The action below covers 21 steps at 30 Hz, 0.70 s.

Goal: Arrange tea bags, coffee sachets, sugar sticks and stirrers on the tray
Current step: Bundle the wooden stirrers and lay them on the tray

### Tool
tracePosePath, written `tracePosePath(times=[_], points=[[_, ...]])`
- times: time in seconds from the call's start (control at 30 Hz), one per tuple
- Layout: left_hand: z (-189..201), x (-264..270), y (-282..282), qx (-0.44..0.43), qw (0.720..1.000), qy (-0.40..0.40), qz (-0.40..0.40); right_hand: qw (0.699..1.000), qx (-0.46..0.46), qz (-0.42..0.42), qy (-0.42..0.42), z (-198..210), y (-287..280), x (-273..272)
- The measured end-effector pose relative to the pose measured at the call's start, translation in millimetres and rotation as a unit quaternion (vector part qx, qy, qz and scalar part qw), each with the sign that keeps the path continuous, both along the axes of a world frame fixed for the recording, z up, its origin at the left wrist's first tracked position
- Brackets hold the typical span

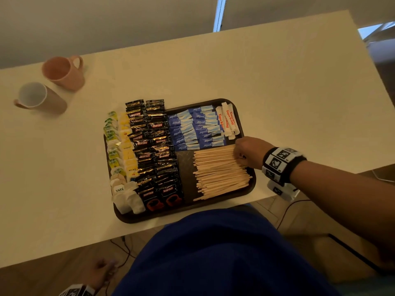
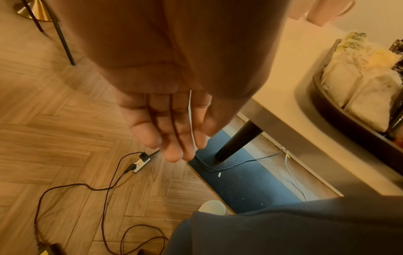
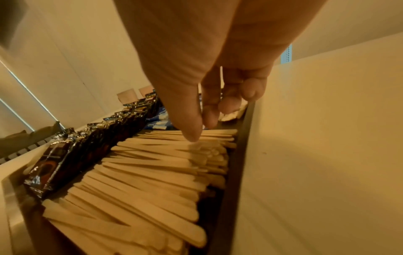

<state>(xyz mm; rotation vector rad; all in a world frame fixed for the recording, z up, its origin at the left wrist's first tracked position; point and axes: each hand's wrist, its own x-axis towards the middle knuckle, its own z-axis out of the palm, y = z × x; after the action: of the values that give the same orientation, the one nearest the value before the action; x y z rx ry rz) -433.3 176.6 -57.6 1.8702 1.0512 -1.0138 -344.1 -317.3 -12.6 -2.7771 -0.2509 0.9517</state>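
A person's right hand (image 1: 248,151) rests its fingertips (image 3: 194,136) on the wooden stirrers (image 1: 220,171) filling the brown tray's (image 1: 252,184) near-right corner, apparently pinching none. The left hand (image 2: 170,124) hangs relaxed, empty. Light sideways nudges against the rim should square the ends.

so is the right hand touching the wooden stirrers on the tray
Touching. In the right wrist view, the right hand has its thumb tip pressed onto the wooden stirrers, with no gap visible.
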Motion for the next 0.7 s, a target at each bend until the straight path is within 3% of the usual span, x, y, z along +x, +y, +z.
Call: tracePosePath(times=[0.1,0.2,0.27,0.33,0.53,0.7], points=[[7.0,3.5,-9.3,-0.011,1.0,0.023,0.001,0.999,0.033,0.026,-0.019,1.9,14.8,2.5],[14.3,7.5,-21.8,-0.003,1.0,0.013,0.013,0.978,0.071,0.177,-0.087,-2.5,52.1,1.9],[13.1,7.3,-19.4,-0.001,1.0,0.027,-0.005,0.951,0.08,0.287,-0.084,-9.8,81.6,2.3],[13.2,8.5,-19.3,0.013,1.0,0.027,-0.004,0.934,0.082,0.34,-0.072,-16.1,100.7,5.2],[7.7,9.0,-9.5,0.008,0.999,0.046,-0.028,0.922,0.021,0.385,-0.027,-12.4,106.9,9.5],[-2.8,6.6,-5.6,0.014,0.998,0.031,-0.053,0.902,0.05,0.428,-0.034,-14.1,110.9,-0.6]])
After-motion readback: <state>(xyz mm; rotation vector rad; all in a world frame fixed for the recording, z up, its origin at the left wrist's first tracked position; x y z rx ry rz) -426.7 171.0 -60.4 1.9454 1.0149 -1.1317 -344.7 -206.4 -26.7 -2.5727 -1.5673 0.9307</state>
